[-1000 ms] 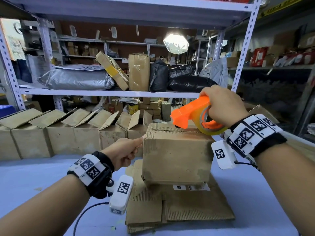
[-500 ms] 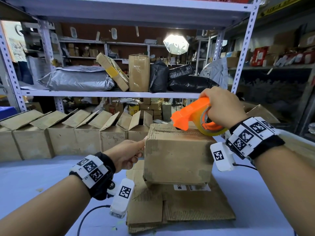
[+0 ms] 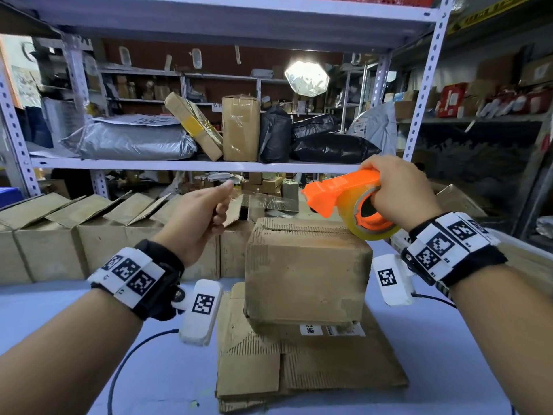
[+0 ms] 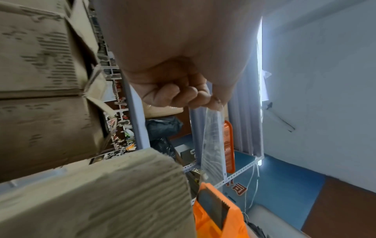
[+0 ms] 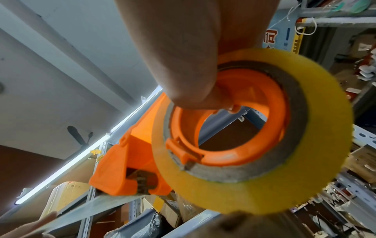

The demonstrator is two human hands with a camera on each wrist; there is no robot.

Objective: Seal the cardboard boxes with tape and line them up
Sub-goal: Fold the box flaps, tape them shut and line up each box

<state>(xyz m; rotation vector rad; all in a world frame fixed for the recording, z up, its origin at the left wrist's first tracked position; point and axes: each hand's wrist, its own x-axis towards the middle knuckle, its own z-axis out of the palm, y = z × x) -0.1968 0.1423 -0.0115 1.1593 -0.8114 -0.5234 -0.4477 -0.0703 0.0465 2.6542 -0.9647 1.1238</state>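
Spanning the back from nine to twelve o'clock: row of brown open-flapped cardboard boxes (image 3: 89,235), unsealed, standing on the pale blue surface (image 3: 59,310).

Centre: brown corrugated cardboard box with closed flaps (image 3: 305,265), resting on a flattened sheet of brown cardboard (image 3: 299,360), flaps not yet taped as far as the head view shows.

Two o'clock above the box: orange plastic tape dispenser carrying a yellowish roll of clear tape (image 3: 350,202); right hand (image 3: 401,190) clamped around it, fingers hooked through the core.

Eleven o'clock above the box: left hand (image 3: 197,217), fingers curled, pinching the free end of a clear strip of tape (image 3: 269,200) stretched between the hands.

Handling note, as a judgement: keep the strip taut and level, set the left end slightly over the box's nine o'clock edge, centre it on the flap seam, then draw the dispenser across towards three o'clock, pressing down before cutting on the serrated blade (image 4: 215,209).
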